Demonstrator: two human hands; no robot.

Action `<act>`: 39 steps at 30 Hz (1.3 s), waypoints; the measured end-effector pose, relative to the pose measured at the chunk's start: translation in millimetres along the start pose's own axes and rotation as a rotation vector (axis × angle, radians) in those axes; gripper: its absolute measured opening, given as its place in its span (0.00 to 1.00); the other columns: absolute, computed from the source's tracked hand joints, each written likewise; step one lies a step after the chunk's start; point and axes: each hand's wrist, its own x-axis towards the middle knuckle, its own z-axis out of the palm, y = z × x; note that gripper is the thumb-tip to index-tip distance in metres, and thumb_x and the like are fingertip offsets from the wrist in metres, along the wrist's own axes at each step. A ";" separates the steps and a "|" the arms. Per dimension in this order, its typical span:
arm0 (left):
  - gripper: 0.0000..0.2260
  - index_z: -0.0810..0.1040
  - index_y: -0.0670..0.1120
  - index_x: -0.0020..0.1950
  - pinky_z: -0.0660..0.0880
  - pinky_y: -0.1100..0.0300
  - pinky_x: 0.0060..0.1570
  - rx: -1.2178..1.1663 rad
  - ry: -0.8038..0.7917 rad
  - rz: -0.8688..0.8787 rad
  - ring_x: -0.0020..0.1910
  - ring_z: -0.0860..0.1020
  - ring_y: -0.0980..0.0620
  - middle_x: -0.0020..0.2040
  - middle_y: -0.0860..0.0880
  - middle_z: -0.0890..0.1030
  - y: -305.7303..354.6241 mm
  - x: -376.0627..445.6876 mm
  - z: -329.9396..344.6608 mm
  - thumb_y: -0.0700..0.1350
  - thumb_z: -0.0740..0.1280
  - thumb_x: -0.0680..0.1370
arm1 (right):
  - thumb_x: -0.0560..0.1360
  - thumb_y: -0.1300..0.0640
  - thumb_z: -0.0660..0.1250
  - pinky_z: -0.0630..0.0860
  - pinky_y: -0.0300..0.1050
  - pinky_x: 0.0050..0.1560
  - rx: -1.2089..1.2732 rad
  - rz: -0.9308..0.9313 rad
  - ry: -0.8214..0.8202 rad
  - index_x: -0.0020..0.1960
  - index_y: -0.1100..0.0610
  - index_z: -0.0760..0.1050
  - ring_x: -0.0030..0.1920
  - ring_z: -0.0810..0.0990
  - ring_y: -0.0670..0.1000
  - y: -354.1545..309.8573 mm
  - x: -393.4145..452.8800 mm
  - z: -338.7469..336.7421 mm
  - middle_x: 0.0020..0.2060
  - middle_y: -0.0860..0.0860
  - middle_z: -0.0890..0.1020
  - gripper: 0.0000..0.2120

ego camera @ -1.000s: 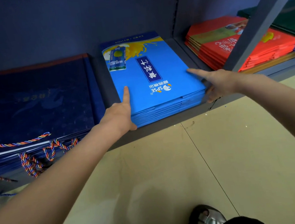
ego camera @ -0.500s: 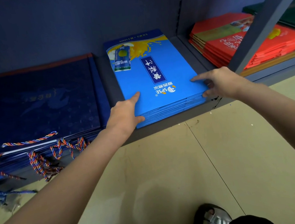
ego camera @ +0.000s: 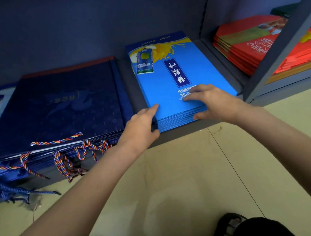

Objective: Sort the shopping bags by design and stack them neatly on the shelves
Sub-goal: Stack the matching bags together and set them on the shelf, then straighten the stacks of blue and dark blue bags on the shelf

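Beige tile floor nearest. On grey metal bottom shelf: bright-blue flat paper bag stack, left hand gripping its front-left corner, right hand clamped over front edge. Left of stack: navy rope-handled bag pile. Right, past grey upright: red bag stack.

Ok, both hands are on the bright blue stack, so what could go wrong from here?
1. The bright blue stack overhangs the shelf front edge; pulling with the left hand or right hand might spill it.
2. The dark blue bags' rope handles dangle to the floor and could snag.
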 end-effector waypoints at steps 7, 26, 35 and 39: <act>0.21 0.72 0.46 0.68 0.67 0.52 0.64 0.187 0.240 0.168 0.64 0.72 0.47 0.67 0.48 0.73 -34.2 -44.9 -38.6 0.49 0.64 0.76 | 0.70 0.53 0.73 0.58 0.37 0.65 0.192 -0.145 0.127 0.68 0.52 0.70 0.68 0.66 0.52 -54.9 -7.4 8.1 0.66 0.52 0.69 0.27; 0.51 0.49 0.54 0.76 0.59 0.41 0.68 0.325 0.032 -0.718 0.70 0.56 0.32 0.73 0.37 0.54 -192.1 -98.3 -129.8 0.64 0.74 0.62 | 0.68 0.51 0.75 0.62 0.52 0.70 0.113 0.017 -0.236 0.73 0.46 0.58 0.71 0.59 0.64 -167.7 92.2 43.7 0.72 0.61 0.55 0.40; 0.48 0.52 0.47 0.77 0.65 0.54 0.64 0.196 -0.039 -0.460 0.67 0.66 0.40 0.67 0.37 0.68 -192.0 -79.4 -121.6 0.51 0.78 0.65 | 0.68 0.61 0.74 0.65 0.41 0.61 0.080 0.075 -0.254 0.75 0.48 0.53 0.63 0.70 0.61 -151.6 83.4 35.8 0.67 0.63 0.61 0.44; 0.49 0.46 0.44 0.77 0.68 0.51 0.64 0.244 -0.131 -0.555 0.69 0.65 0.41 0.69 0.37 0.66 -184.4 -72.9 -123.1 0.51 0.76 0.68 | 0.67 0.59 0.76 0.63 0.44 0.66 0.070 0.053 -0.259 0.76 0.48 0.49 0.68 0.65 0.63 -161.2 86.9 41.0 0.71 0.63 0.53 0.48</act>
